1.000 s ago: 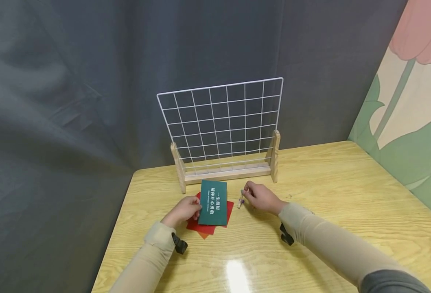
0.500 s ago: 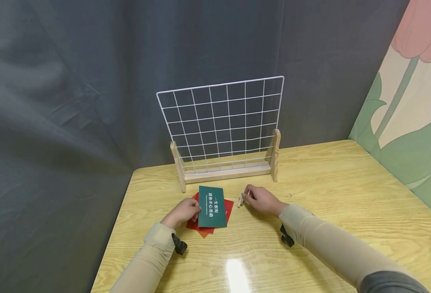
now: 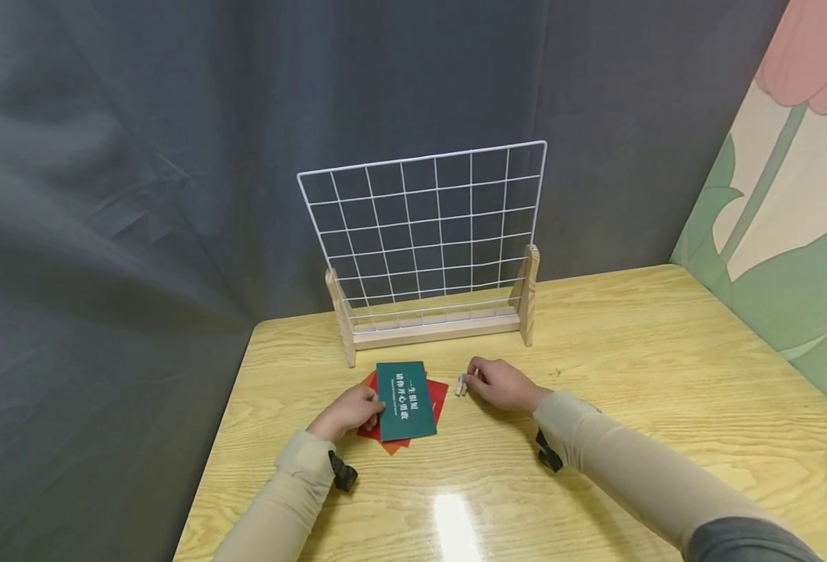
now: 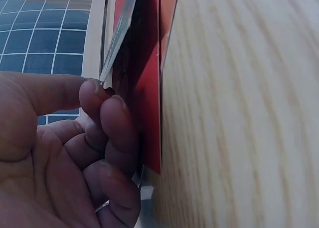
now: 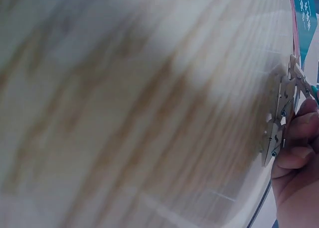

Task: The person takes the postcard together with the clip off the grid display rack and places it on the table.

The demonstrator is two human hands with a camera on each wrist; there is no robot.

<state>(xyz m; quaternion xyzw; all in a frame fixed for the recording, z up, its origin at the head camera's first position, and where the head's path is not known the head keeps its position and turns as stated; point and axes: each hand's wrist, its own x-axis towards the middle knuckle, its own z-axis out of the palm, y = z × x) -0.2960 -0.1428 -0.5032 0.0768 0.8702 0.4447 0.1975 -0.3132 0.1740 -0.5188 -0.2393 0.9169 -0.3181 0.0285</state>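
My left hand pinches the left edge of a dark green card with white lettering between thumb and fingertip. In the left wrist view the green card tilts up from a red card beneath it. To the right, my right hand has its fingertips on a small wooden clothespin. The right wrist view shows this hand pinching a tilted clothespin with a teal piece at its end; other small clothespins lie beside the fingers.
Behind the cards stands a white wire grid in a wooden base. Red cards and an orange corner show under the green card. Around them is the wooden table; a dark curtain hangs behind.
The green card has come down toward me and turned slightly, still in my left hand. My right hand has shifted a little, and the clothespin at its fingertips has tipped lower.
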